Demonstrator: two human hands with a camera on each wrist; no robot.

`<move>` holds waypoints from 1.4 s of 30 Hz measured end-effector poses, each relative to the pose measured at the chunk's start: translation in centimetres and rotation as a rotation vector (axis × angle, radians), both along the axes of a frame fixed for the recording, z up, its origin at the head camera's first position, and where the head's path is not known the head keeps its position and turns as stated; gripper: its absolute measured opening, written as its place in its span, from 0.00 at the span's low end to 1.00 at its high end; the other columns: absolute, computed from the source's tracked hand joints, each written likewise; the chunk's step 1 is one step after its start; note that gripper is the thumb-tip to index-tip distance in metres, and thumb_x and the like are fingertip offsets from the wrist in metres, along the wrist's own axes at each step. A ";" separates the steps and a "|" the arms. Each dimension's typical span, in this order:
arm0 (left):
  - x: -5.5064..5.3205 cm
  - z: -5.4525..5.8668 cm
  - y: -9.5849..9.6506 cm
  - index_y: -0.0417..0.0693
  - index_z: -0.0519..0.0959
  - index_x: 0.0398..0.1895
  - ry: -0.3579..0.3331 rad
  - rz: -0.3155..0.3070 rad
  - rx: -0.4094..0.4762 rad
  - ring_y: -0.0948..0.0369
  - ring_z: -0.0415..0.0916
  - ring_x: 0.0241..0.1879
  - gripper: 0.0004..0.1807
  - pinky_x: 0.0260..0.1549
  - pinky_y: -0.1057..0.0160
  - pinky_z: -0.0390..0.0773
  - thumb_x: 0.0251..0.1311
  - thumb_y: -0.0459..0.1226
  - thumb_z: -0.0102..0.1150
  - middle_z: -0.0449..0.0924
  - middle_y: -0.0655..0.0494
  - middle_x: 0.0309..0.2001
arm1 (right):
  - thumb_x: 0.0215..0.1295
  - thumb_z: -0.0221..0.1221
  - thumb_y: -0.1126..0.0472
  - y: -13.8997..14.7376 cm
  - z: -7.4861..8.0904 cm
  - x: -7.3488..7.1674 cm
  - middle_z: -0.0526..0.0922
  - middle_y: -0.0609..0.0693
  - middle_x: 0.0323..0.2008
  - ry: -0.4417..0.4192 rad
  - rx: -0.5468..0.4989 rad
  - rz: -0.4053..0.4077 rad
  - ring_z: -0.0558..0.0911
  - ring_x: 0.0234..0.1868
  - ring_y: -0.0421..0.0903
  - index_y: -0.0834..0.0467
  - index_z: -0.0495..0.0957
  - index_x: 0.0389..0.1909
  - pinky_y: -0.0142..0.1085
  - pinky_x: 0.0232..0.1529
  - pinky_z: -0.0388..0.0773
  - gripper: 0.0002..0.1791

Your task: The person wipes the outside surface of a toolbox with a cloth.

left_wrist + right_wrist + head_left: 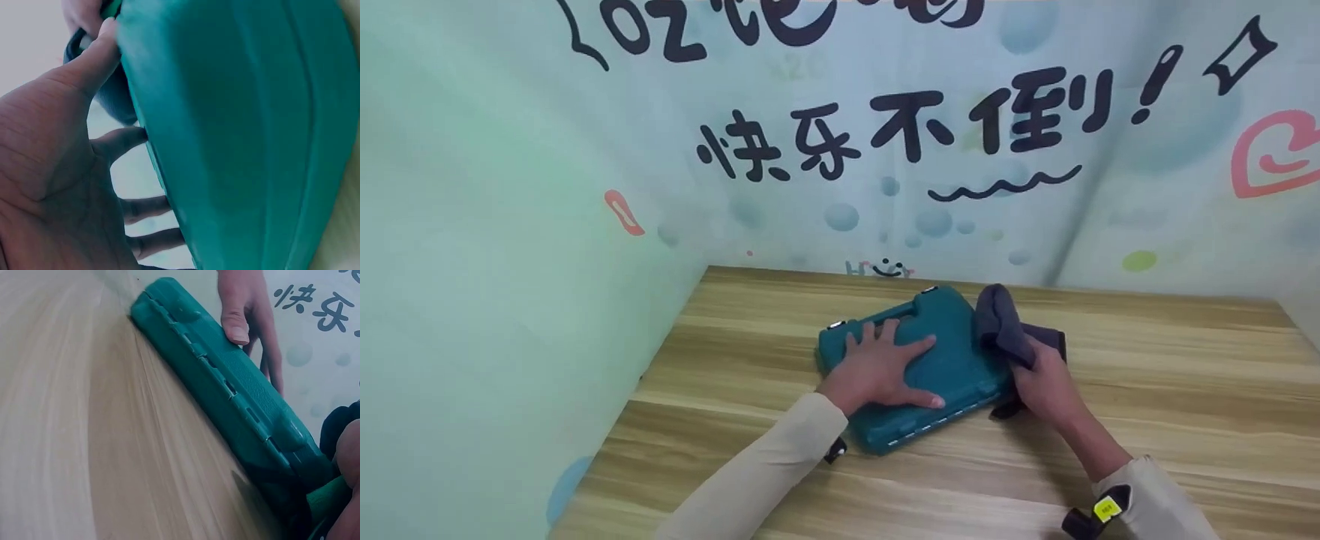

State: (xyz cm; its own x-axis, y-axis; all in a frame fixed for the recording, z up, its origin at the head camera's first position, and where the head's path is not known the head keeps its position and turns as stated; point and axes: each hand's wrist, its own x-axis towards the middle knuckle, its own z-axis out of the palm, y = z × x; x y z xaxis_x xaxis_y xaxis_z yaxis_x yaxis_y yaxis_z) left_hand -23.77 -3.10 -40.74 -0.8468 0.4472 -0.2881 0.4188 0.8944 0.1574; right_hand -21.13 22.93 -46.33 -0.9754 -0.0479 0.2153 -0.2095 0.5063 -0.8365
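A teal hard plastic carrying case (960, 364) with a handle and latches lies flat and turned at an angle on the wooden table. My left hand (876, 369) rests on its lid, fingers spread wide. In the left wrist view the fingertips meet the edge of the case (225, 135). With my right hand (1046, 386) I grip a folded dark grey cloth (999, 322) against the right end of the case. One flap of the cloth hangs out behind the hand. The hinged long side of the case (225, 382) shows in the right wrist view.
The wood-grain table (1170, 405) runs out to both sides of the case. Behind it hangs a pale printed backdrop (780, 217) with dark lettering, which continues along the left side. Black straps with small devices sit at both wrists.
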 end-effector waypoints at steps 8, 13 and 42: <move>1.6 -0.7 1.3 0.77 0.47 0.82 0.074 0.019 -0.041 0.36 0.44 0.75 0.54 0.66 0.32 0.52 0.51 0.80 0.46 0.44 0.42 0.80 | 0.64 0.46 0.81 0.7 0.0 0.2 0.73 0.71 0.62 0.038 0.064 0.037 0.71 0.64 0.61 0.76 0.65 0.69 0.56 0.65 0.64 0.30; 2.6 -1.0 2.5 0.75 0.45 0.82 0.140 0.041 -0.111 0.37 0.50 0.73 0.55 0.63 0.33 0.59 0.51 0.83 0.37 0.48 0.41 0.78 | 0.61 0.46 0.81 0.8 0.0 0.5 0.71 0.72 0.64 0.072 0.114 0.006 0.70 0.65 0.63 0.76 0.63 0.70 0.58 0.66 0.63 0.32; 4.6 0.5 4.6 0.54 0.53 0.82 0.123 -0.138 -0.192 0.48 0.51 0.74 0.65 0.68 0.48 0.60 0.46 0.82 0.47 0.47 0.48 0.79 | 0.76 0.47 0.72 1.1 -1.1 -2.0 0.78 0.65 0.52 0.043 -0.074 -0.033 0.75 0.50 0.55 0.72 0.73 0.63 0.51 0.61 0.67 0.18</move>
State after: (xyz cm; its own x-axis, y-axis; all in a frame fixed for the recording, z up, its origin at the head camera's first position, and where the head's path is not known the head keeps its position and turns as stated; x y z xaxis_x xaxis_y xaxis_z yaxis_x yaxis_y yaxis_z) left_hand -19.16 1.54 -40.29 -0.8152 0.5082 -0.2780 0.5447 0.8357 -0.0696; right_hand -23.10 23.99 -47.44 -0.9660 0.0019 0.2584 -0.2299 0.4506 -0.8626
